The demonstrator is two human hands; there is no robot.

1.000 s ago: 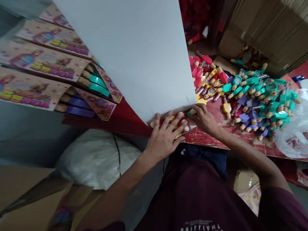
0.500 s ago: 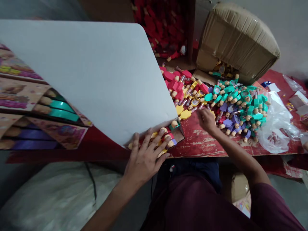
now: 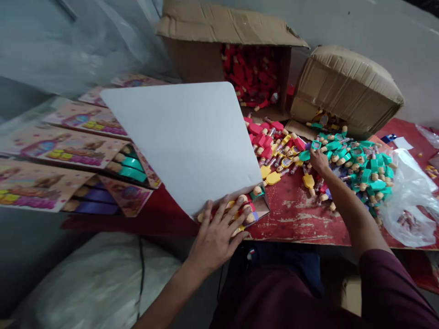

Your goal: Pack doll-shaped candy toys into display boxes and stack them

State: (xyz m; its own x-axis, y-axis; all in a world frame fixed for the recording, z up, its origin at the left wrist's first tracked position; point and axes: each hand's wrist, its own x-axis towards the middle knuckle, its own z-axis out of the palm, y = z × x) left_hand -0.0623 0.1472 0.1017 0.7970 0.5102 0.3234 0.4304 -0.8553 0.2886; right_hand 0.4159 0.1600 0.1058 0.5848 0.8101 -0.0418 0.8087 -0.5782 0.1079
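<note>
My left hand [image 3: 216,233] lies flat with fingers spread over the open end of a display box [image 3: 260,208] at the table's near edge, pressing on the small coloured toys [image 3: 255,191] packed in it. The box's big white lid flap [image 3: 187,141] stands up and leans away to the left. My right hand [image 3: 318,161] reaches out into the loose pile of toys [image 3: 346,160], red, yellow, teal and purple, its fingers curled down among them. What those fingers hold is hidden.
Filled printed display boxes [image 3: 68,151] lie stacked on the left of the red table [image 3: 298,219]. An open carton of red toys [image 3: 254,68] and a tipped carton [image 3: 346,87] stand at the back. A clear plastic bag [image 3: 411,201] lies at right. A white sack [image 3: 92,283] sits below.
My right hand has left the box and moved right and away into the toy pile. The view has tilted up, showing the cartons. My left hand stays on the box.
</note>
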